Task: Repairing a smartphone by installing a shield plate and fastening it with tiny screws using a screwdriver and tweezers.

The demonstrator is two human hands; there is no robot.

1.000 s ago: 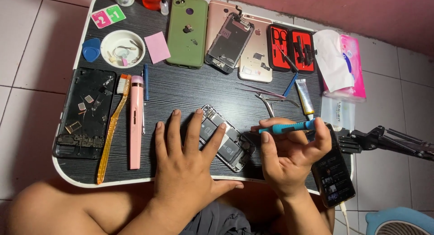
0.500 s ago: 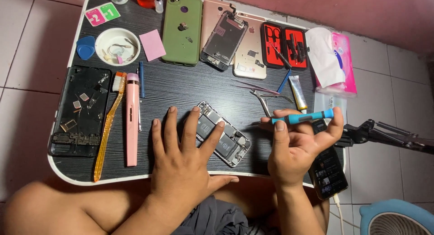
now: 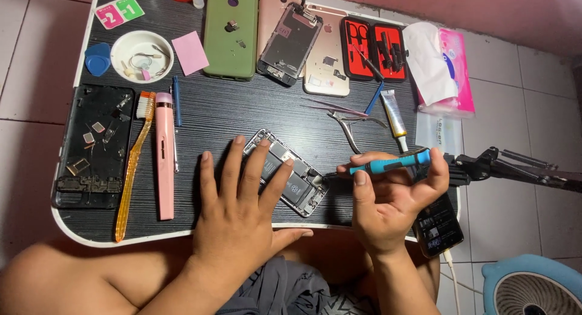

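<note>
My left hand (image 3: 242,212) lies flat with its fingers spread, four fingertips pressing on the one opened phone body (image 3: 290,180) that sits near the front edge of the dark, wood-grained table (image 3: 230,118); its insides show a black battery and small metal parts. My right hand (image 3: 391,200) pinches a single teal screwdriver (image 3: 391,164) between thumb and curled fingers, holding it almost level, its dark tip just at the right edge of that phone body. Counting the rest: one green phone case (image 3: 231,30), smooth and matte, lies at the back; beside it one rose-gold phone back (image 3: 327,54) with one detached black screen panel (image 3: 290,43) resting across it. One red tool kit (image 3: 376,48) lies open in two halves. One pair of steel pliers (image 3: 351,126) and one small white tube (image 3: 393,113) lie just behind my right hand. To the left are one black phone frame (image 3: 91,146) dotted with small loose parts, one translucent orange toothbrush (image 3: 134,163), and one pink pen-shaped tool (image 3: 163,157), all three lying lengthwise side by side. One round white dish (image 3: 142,56) holds tiny bits, with one blue pick (image 3: 97,58) on its left and one pink square note (image 3: 190,52) on its right. One working phone (image 3: 438,229) with a lit screen lies under my right wrist.
</note>
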